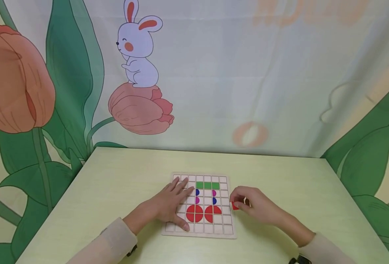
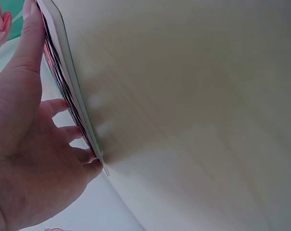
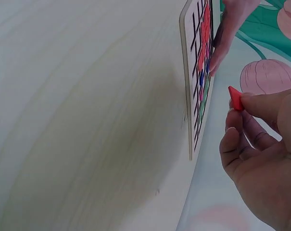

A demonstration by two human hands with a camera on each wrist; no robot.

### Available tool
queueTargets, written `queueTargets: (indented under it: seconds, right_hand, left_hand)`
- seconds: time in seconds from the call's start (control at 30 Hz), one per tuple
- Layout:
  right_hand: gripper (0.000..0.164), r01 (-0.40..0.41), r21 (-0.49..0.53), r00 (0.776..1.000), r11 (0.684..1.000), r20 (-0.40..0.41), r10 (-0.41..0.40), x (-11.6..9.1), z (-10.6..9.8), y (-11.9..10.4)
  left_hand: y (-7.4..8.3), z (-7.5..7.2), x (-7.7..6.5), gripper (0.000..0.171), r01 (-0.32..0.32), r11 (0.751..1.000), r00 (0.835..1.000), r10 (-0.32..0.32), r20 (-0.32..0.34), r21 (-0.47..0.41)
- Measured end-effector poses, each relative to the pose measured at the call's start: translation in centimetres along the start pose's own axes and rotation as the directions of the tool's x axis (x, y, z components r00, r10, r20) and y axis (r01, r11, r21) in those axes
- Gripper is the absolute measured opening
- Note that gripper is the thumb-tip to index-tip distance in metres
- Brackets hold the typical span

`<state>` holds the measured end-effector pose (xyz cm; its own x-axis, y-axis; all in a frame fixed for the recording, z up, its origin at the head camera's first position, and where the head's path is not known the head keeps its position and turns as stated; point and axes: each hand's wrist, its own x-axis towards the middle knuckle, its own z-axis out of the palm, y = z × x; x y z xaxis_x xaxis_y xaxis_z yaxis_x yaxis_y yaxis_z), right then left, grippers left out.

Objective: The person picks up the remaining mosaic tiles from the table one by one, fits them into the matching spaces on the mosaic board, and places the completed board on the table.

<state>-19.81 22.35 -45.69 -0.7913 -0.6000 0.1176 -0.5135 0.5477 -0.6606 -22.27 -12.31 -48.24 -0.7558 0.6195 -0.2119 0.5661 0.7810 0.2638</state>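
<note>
A wooden grid board [image 1: 228, 230] lies flat on the table. My left hand [image 1: 168, 203] rests across its left side with fingers spread and thumb near the lower edge. Just off the board's right edge, my right hand [image 1: 255, 203] pinches a small red tile [image 3: 235, 98] between thumb and fingers; its full shape is partly covered. Three green squares [image 1: 208, 185] form a row high on the board. Below them sit blue [image 1: 214, 201] and magenta half-circles [image 1: 214, 193] in two columns. Lower down are a full red circle of quarter tiles [image 1: 198, 217] and three red quarters [image 1: 209, 216] beside it.
The pale table [image 1: 121, 176] extends around the board on all sides. Behind it hangs a printed curtain [image 1: 207, 91] with a rabbit and tulips. Each wrist has a light sleeve and a dark strap, the right strap [image 1: 301, 259] near the bottom edge.
</note>
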Motion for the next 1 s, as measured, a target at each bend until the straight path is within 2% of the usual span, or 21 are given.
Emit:
queueTargets:
  seconds: [0.17,0.37,0.53,0.77,1.0]
  right_hand:
    - [0.018,-0.005,-0.004,1.000,1.000,0.007,0.005,0.8,0.6,-0.3]
    - [0.014,-0.052,0.051,0.999,0.997,0.007,0.051,1.4,1.5,-0.5]
    - [0.011,-0.100,0.070,0.995,0.993,0.035,0.098,1.6,2.2,-0.8]
    - [0.010,-0.135,0.105,0.991,0.985,0.015,0.134,1.6,3.5,-0.9]
    - [0.006,-0.174,0.116,0.985,0.978,0.030,0.172,1.6,4.5,-0.9]
  left_hand:
    - [0.0,0.0,0.2,0.129,0.004,1.000,1.000,-0.004,-0.002,-0.003]
    - [0.1,0.1,0.3,0.129,-0.005,1.000,1.000,0.005,-0.001,0.005]
    - [0.2,0.0,0.3,0.128,-0.012,1.000,1.000,0.012,0.003,-0.019]
    - [0.2,-0.3,0.2,0.128,-0.008,1.000,1.000,0.008,0.000,-0.020]
    - [0.2,-0.4,0.3,0.128,-0.010,1.000,1.000,0.010,-0.006,-0.026]
